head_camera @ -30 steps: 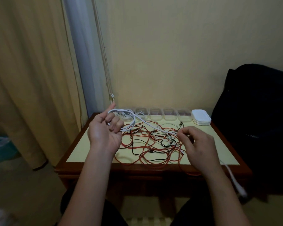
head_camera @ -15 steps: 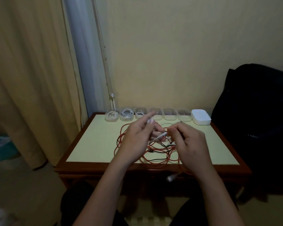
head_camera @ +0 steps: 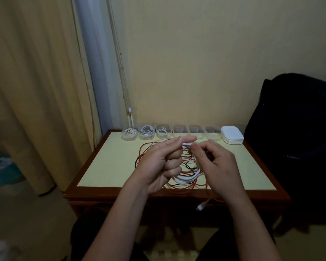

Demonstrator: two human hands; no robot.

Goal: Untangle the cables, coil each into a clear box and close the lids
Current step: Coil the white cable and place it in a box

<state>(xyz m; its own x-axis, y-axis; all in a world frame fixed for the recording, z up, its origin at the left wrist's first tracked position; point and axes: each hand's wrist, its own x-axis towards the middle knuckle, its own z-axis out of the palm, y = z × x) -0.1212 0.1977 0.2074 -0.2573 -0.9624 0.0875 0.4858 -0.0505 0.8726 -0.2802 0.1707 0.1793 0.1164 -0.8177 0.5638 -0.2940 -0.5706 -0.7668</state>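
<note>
The white cable (head_camera: 184, 178) looks light, limp and smooth, so I judge it will spring out of its loops if let go. It is best pinched near a plug end, with the turns pinned under a thumb.

The left hand (head_camera: 161, 164) is curled almost closed over the middle of the table (head_camera: 105, 166). Its lower fingers are folded around white loops that hang below its right side, and its forefinger sticks out to the right. The right hand (head_camera: 217, 166), just beside it, pinches the cable between thumb and fingertips, the other fingers bent in loosely. One white plug (head_camera: 201, 206) dangles below the near table edge.

Under both hands lies the tangle of red and black cables (head_camera: 179, 185), still knotted together on the tabletop.

Along the far edge stands a row of six clear boxes (head_camera: 170, 131). The three on the left hold coiled pale cables, and the rest look empty. The stack of white lids (head_camera: 231, 135) sits at the row's right end.
</note>
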